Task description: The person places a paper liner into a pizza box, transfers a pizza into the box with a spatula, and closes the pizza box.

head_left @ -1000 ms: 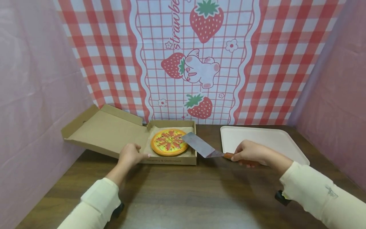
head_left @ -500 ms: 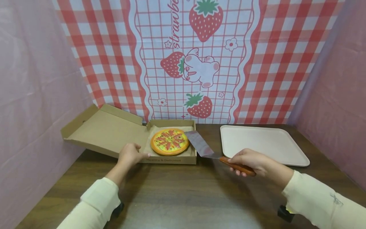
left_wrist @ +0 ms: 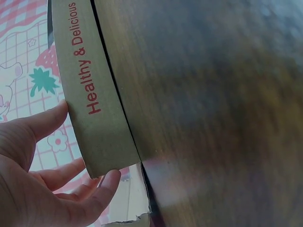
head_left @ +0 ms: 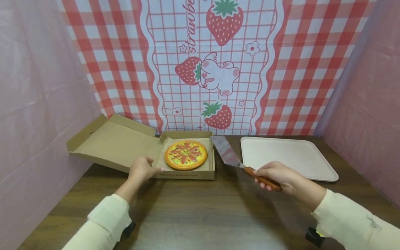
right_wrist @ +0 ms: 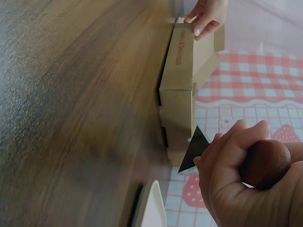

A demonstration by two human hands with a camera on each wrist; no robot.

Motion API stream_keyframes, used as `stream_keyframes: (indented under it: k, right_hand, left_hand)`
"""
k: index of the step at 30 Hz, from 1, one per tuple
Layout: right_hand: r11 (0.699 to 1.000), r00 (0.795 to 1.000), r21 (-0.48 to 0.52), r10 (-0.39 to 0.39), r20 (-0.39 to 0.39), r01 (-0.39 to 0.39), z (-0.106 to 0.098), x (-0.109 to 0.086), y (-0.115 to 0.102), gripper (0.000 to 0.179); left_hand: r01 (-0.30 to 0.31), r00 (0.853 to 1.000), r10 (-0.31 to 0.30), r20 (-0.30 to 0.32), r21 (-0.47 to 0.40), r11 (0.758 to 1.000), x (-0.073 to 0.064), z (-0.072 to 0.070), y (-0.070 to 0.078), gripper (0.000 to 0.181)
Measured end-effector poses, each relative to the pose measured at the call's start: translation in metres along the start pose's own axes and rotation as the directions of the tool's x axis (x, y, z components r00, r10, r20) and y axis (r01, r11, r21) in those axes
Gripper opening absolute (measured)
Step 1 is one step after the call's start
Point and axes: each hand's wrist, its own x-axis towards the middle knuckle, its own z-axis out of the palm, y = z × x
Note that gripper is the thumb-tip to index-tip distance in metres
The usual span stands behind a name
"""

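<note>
A pizza lies on brown paper inside an unfolded cardboard pizza box. My left hand holds the box's front left corner; in the left wrist view the thumb touches the rim and the fingers curve round the corner of the lettered wall. In my right hand is a spatula, gripped by its wooden handle. Its flat metal blade points up and left, over the box's right wall, apart from the pizza. The right wrist view shows only part of the blade.
The box's lid is folded out to the left, near the pink side curtain. A cream tray sits at the right on the wooden table. A red checked cloth hangs behind.
The spatula blade has moved right, away from the pizza to the box's right wall. My right hand has shifted slightly right and nearer the front. The left hand and box stay put.
</note>
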Motion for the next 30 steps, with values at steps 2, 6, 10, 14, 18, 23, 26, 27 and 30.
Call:
stream_keyframes:
  k: [2, 6, 10, 14, 18, 23, 26, 27, 30]
  right_hand:
    - [1.0, 1.0, -0.004, -0.002, -0.013, 0.002, -0.003, -0.001, 0.001, 0.032]
    - [1.0, 0.999, -0.017, -0.002, -0.038, 0.002, -0.008, -0.003, 0.003, 0.033]
    - [1.0, 0.998, -0.03, 0.005, -0.069, -0.007, -0.014, -0.006, 0.006, 0.034]
    - [0.999, 0.995, -0.035, 0.007, -0.1, -0.011, -0.022, -0.01, 0.011, 0.034]
    - [0.999, 0.992, -0.031, 0.012, -0.124, -0.016, -0.031, -0.014, 0.016, 0.033]
    - [0.999, 0.987, -0.004, 0.032, -0.154, -0.033, -0.04, -0.018, 0.022, 0.034]
    - [0.999, 0.985, 0.009, 0.042, -0.169, -0.041, -0.045, -0.019, 0.025, 0.033]
    - [0.999, 0.984, 0.013, 0.044, -0.172, -0.042, -0.046, -0.02, 0.026, 0.033]
    - [0.998, 0.982, 0.029, 0.052, -0.179, -0.048, -0.05, -0.021, 0.03, 0.034]
  left_hand:
    - [-0.001, 1.0, 0.001, -0.001, -0.001, 1.0, 0.0, 0.0, 0.0, 0.062]
    - [0.006, 1.0, -0.006, 0.001, -0.008, 1.0, 0.0, 0.0, -0.001, 0.061]
    - [0.002, 1.0, -0.002, -0.003, -0.007, 1.0, -0.001, -0.001, -0.002, 0.06]
    - [-0.011, 1.0, 0.011, -0.008, -0.001, 1.0, -0.002, -0.002, -0.001, 0.062]
    - [-0.003, 1.0, 0.003, -0.006, -0.003, 1.0, -0.003, -0.003, 0.0, 0.062]
    - [-0.005, 1.0, 0.005, -0.004, 0.002, 1.0, -0.002, -0.002, -0.001, 0.061]
    - [-0.012, 1.0, 0.012, -0.002, 0.004, 1.0, -0.002, -0.001, -0.001, 0.06]
    - [-0.013, 1.0, 0.013, -0.002, 0.004, 1.0, -0.002, -0.001, -0.001, 0.06]
    - [-0.01, 1.0, 0.01, 0.002, -0.001, 1.0, -0.002, -0.001, 0.0, 0.06]
